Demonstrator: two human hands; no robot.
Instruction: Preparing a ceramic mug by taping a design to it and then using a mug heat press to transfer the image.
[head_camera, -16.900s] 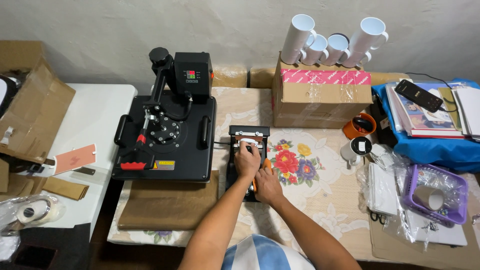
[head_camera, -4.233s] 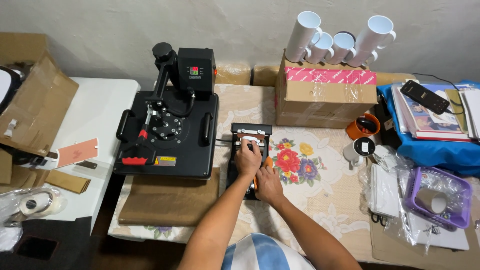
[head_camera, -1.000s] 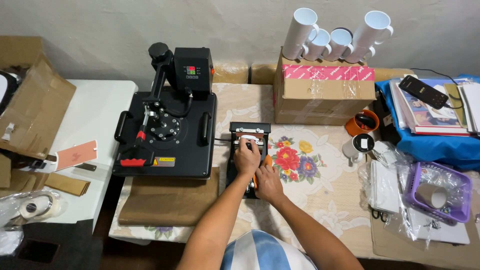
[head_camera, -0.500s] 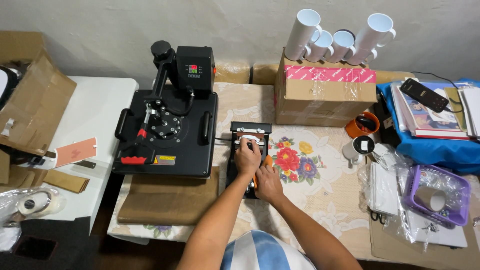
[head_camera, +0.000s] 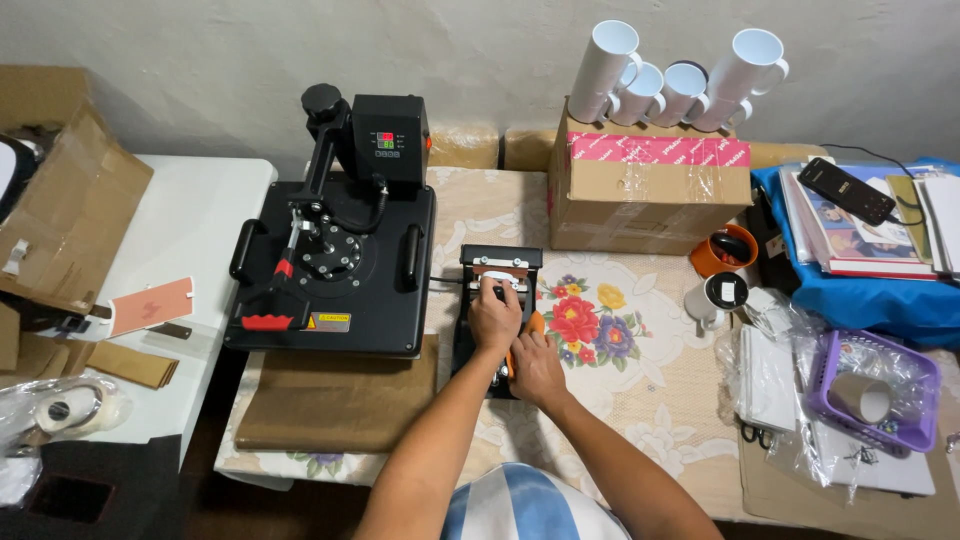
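Table (head_camera: 640, 400) entry: mug press (head_camera: 497, 300) beside flat heat press (head_camera: 335, 270), loading under way.
I see my left hand (head_camera: 496, 318) gripping the white mug (head_camera: 497, 282) seated in the cradle, right hand (head_camera: 535, 365) closed on the orange-handled lever (head_camera: 534, 325); clamping not finished.

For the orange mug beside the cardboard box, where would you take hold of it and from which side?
The orange mug stands upright with its mouth open to the camera, between the cardboard box and the blue pile. I cannot make out a handle, so I would probably come from above and pinch the rim or wrap the upper wall. The sides look crowded, and a white mug stands close in front.
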